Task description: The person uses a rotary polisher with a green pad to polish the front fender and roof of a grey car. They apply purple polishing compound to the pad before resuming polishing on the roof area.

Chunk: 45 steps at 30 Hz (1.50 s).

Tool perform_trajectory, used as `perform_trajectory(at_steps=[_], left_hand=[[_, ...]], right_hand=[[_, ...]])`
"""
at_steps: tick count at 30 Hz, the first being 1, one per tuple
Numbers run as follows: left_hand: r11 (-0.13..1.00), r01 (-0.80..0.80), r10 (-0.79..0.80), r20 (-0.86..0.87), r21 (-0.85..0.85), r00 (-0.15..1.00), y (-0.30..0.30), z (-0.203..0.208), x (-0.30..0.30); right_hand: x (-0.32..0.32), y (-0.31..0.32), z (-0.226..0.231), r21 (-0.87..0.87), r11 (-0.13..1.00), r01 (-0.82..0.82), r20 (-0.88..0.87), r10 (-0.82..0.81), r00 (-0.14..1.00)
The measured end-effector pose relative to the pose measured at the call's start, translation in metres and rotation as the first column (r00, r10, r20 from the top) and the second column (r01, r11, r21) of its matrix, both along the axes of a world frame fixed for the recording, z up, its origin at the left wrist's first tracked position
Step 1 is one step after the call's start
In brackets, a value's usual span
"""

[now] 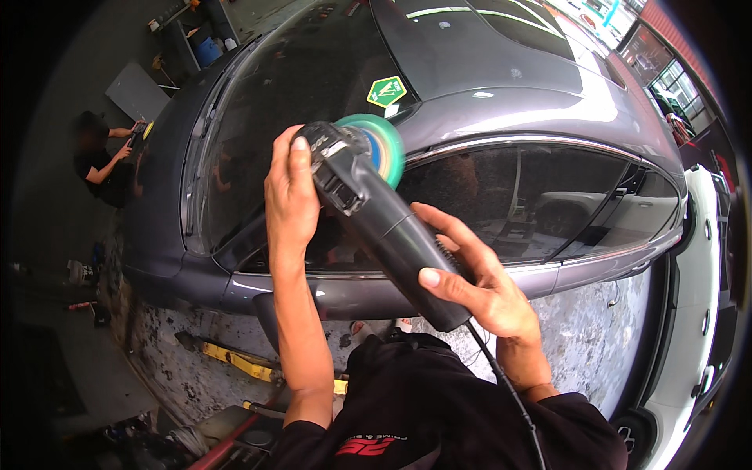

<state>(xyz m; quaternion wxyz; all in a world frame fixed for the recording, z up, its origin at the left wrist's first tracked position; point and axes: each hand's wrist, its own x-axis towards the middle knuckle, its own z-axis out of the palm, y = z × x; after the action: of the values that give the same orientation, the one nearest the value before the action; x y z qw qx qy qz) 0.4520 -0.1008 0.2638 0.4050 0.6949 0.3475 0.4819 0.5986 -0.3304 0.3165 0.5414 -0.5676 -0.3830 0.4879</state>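
Note:
A black car polisher (384, 227) with a round green pad (395, 149) is held between my two hands. My left hand (291, 184) grips its head end, thumb over the top. Around the rear of the body my right hand (478, 278) is wrapped, near where the black power cord (509, 388) leaves. The pad is at the roof edge of a dark grey car (509, 117), just above the front side window; whether it touches the paint I cannot tell. A green and yellow sticker (386, 92) is on the windshield (305, 86).
At the far left another person (102, 160) holds a polisher with a yellow pad against the car's front. A white car (697, 313) stands along the right. On the stained floor lies a yellow metal bar (235, 360), and a blue bin (208, 52) is at the upper left.

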Motion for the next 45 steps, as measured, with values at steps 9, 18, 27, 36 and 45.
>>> perform_trajectory(at_steps=[9,18,27,36,45], left_hand=[[0.994,0.003,0.010,-0.115,0.111,0.993,-0.013,0.033,0.071],[0.996,-0.040,0.043,-0.037,0.083,0.998,-0.013,0.018,0.041],[0.987,-0.058,0.048,0.069,0.149,0.996,0.005,-0.019,0.000],[0.997,0.078,-0.078,0.026,0.022,0.997,0.024,-0.033,-0.052],[0.997,0.072,-0.072,0.047,-0.005,0.996,0.032,-0.043,-0.081]], right_hand=[[0.017,-0.019,0.007,0.093,0.978,0.187,-0.112,-0.176,0.978],[-0.001,-0.009,-0.006,0.076,0.982,0.175,-0.055,-0.171,0.984],[-0.049,0.004,-0.026,0.007,0.975,0.221,-0.044,-0.221,0.974],[-0.096,0.020,-0.041,-0.059,0.960,0.274,-0.066,-0.277,0.958],[-0.114,0.030,-0.050,-0.087,0.970,0.227,-0.057,-0.232,0.971]])
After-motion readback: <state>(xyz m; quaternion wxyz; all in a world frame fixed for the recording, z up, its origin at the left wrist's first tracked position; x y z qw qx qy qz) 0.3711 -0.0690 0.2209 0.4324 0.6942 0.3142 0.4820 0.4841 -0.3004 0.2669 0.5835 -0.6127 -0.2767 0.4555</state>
